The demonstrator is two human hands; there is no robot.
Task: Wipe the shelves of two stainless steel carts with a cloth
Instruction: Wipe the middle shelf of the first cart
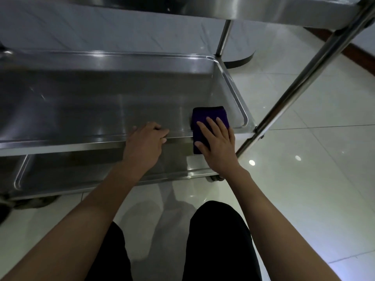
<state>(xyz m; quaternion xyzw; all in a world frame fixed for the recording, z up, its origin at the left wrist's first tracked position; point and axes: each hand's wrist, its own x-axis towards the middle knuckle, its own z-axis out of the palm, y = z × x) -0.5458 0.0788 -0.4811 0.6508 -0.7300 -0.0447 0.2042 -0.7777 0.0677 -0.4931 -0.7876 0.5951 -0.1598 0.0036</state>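
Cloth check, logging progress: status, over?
Right hand flat on cloth, middle shelf's right corner. Left hand grips front rim. Nothing in the way.

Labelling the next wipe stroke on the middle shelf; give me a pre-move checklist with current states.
1. Folded purple cloth flat under right hand: ok, straight fingers press it down.
2. Cloth on the shelf surface: not ok, its near end overhangs the front lip of the stainless steel middle shelf.
3. Left hand bracing the cart: ok, fingers curl over the shelf's front lip.
4. Stroke path leftward free of objects: ok, nothing lies on the shelf.
5. Right corner already reached: ok, cloth sits beside the raised right rim.
6. Shelf cleanliness: cannot tell, glare and dim light hide residue.
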